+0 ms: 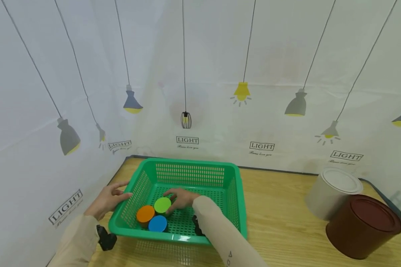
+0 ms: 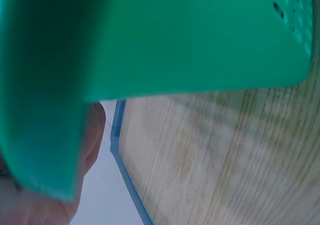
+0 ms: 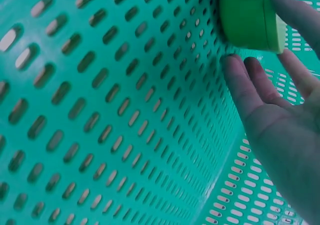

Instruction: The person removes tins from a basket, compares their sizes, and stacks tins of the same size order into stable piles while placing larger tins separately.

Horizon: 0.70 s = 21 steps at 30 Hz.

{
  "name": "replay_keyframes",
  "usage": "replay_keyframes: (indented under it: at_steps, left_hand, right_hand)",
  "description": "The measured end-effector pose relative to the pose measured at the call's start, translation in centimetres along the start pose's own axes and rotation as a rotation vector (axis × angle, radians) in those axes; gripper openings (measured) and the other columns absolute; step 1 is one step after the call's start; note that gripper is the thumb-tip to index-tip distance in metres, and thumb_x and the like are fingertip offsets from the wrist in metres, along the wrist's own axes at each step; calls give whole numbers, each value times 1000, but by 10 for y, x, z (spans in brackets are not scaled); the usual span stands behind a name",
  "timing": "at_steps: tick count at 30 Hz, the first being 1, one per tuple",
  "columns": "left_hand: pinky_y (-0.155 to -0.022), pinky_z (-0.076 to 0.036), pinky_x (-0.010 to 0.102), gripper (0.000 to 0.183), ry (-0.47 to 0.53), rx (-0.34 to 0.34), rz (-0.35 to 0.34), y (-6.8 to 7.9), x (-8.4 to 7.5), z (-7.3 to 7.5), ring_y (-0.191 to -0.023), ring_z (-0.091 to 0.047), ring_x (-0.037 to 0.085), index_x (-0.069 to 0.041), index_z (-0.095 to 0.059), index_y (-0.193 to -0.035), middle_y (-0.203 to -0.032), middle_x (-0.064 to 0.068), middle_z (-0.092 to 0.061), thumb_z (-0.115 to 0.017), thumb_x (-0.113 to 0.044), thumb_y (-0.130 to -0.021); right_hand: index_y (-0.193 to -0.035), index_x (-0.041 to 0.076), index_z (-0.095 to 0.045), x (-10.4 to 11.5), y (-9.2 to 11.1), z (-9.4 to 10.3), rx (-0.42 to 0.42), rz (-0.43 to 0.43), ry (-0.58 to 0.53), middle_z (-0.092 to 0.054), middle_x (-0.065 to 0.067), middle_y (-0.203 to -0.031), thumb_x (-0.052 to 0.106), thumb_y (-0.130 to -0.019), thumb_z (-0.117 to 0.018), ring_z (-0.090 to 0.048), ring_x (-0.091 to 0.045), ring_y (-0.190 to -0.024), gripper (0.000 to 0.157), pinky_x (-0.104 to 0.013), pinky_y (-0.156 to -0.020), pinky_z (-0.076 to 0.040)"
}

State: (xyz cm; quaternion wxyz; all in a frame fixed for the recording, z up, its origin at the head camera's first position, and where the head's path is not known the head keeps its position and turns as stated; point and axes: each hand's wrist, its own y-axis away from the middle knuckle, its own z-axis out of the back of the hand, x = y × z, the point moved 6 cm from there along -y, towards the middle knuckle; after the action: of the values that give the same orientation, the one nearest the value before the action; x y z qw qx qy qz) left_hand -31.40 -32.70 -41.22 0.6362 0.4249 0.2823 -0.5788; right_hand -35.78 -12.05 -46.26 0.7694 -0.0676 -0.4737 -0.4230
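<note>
A green plastic basket (image 1: 238, 193) with slotted sides and floor stands on the wooden table. At its left rim, my left hand (image 1: 108, 198) grips the edge, thumb over the top; the left wrist view shows this rim up close, hiding most of the hand. Inside the basket, my right hand (image 1: 183, 198) has thumb and finger at opposite edges of a light green round container (image 1: 162, 205). The other fingers hang below it in the right wrist view. Beside that container, an orange-topped one (image 1: 145, 215) and a blue-topped one (image 1: 158, 224) stand close together in the left front part.
A white lidded bucket (image 1: 332, 191) and a dark red-brown one (image 1: 362, 226) stand at the table's right. Wooden tabletop (image 1: 274, 207) lies between them and the basket. A white sheet printed with lamps (image 1: 214, 74) hangs behind and along the left.
</note>
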Motion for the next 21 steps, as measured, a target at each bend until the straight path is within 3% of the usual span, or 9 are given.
replay_keyframes:
  at_steps: [4, 11, 21]
  left_hand:
    - [-64, -53, 38, 63, 2, -9, -1, 0, 1, 0, -76, -59, 19, -3, -30, -138, -120, 33, -39, -59, -23, -86]
    - [-65, -52, 37, 63, -5, -10, -8, 0, -1, -1, -78, -58, 20, -3, -30, -138, -120, 32, -39, -59, -24, -86]
    - [-64, -53, 38, 62, -12, -8, -7, 2, -1, 0, -78, -59, 20, -2, -29, -138, -121, 34, -37, -58, -22, -87]
  right_hand:
    - [-127, 16, -48, 2, 0, -4, 36, 16, 7, -43, -11, -127, 11, -75, -71, -41, -26, -116, 58, -40, -85, -43]
    - [-123, 16, -49, 4, 1, -2, 7, 23, 22, -45, -12, -123, 10, -73, -73, -45, -27, -110, 55, -36, -79, -45]
    - [-115, 11, -51, 7, 1, 10, -75, 51, -97, -47, -6, -115, 8, -72, -74, -48, -21, -98, 49, -34, -79, -44]
